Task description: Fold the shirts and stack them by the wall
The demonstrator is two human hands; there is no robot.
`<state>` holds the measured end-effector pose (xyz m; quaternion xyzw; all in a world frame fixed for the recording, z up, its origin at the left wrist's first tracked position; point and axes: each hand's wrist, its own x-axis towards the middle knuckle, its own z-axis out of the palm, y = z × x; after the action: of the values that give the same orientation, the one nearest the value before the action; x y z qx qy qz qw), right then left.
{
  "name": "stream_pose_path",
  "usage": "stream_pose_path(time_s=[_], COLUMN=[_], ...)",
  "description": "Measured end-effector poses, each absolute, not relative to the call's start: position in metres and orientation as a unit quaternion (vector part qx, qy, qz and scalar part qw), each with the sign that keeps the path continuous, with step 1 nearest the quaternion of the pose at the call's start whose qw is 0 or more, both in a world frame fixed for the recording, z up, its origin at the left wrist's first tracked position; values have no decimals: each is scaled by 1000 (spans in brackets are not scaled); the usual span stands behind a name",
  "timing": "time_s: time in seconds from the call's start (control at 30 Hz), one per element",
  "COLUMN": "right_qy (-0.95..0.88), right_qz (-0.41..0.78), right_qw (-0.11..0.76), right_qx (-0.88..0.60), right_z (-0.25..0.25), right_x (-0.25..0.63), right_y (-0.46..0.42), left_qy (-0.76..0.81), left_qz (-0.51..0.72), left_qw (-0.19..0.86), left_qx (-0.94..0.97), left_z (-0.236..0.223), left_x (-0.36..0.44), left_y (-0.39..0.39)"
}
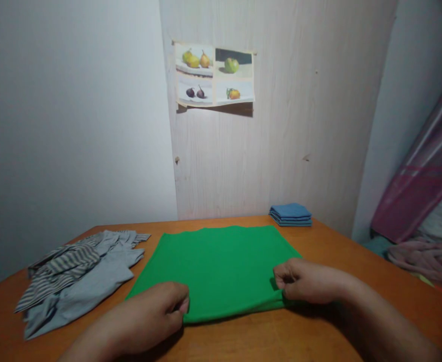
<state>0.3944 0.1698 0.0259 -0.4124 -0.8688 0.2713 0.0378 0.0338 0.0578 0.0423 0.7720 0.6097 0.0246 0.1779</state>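
Note:
A green cloth [221, 266] lies spread on the wooden table in front of me, its far edge slightly wavy. My left hand [158, 311] is closed on its near edge at the left, fingers curled in a pinch. At the near right, my right hand [306, 281] grips the same cloth between thumb and fingers. Between both hands the near edge is lifted a little and pulled fairly straight, with a small fold by the right hand. The cloth's near left and right corners are partly hidden by my hands.
Crumpled grey and striped cloths [81, 271] lie on the table's left side. A folded stack of blue cloths [291, 214] sits at the far right corner. Behind the table [243, 342], a fruit picture sheet [215, 75] hangs on the wall. A pink curtain [413, 186] and bedding [424, 256] are at right.

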Motion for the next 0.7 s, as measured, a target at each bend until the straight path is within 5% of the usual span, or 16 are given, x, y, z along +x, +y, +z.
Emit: stream_pose_path(time_s=[0.27, 0.53, 0.7], right_qy=[-833, -852, -834], right_qz=[417, 200, 198], right_qw=[51, 163, 45], right_qx=[-359, -455, -513], right_z=[36, 16, -6], right_x=[403, 400, 405], right_y=[160, 189, 202], left_qy=[554, 608, 661], left_qz=[76, 149, 44], left_qw=[267, 94, 94], left_qx=[785, 774, 744], left_z=[52, 6, -13], left_x=[35, 28, 26], left_y=[55, 92, 104])
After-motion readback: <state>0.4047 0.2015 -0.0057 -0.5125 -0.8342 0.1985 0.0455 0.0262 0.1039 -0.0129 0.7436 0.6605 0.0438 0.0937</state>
